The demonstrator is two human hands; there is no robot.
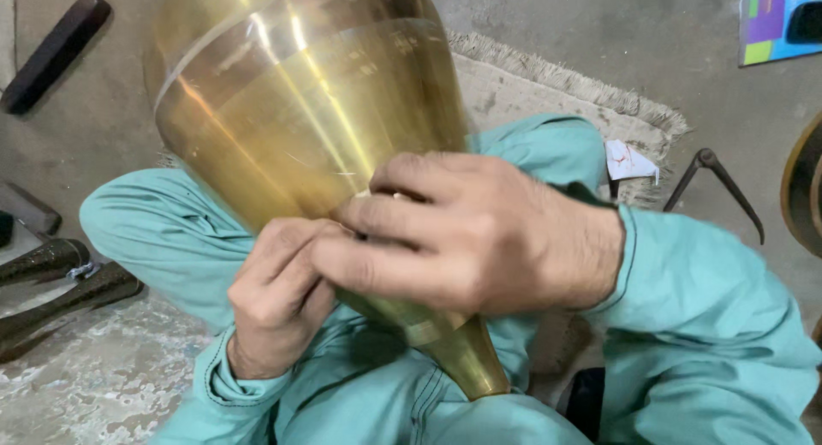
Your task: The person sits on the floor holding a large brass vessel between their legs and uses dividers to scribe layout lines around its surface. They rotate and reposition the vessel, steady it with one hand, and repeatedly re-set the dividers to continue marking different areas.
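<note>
A large shiny brass vessel (300,103), wide at the top and narrowing to a flared foot near my lap, fills the upper middle of the view and tilts toward me. My right hand (475,235) wraps across its narrow neck from the right, fingers closed on it. My left hand (278,295) is curled in a fist against the same neck from below, pressed next to my right fingers. Whether the left hand holds a small tool is hidden. Both arms wear teal sleeves, and my teal-clad legs are crossed beneath the vessel.
A fringed beige mat (548,90) lies on the grey floor behind my knees. Dark metal calipers (715,184) lie at the right, beside a small paper scrap (629,161). Dark tapered tools (60,278) rest at the left, and a dark bar (56,51) at the upper left.
</note>
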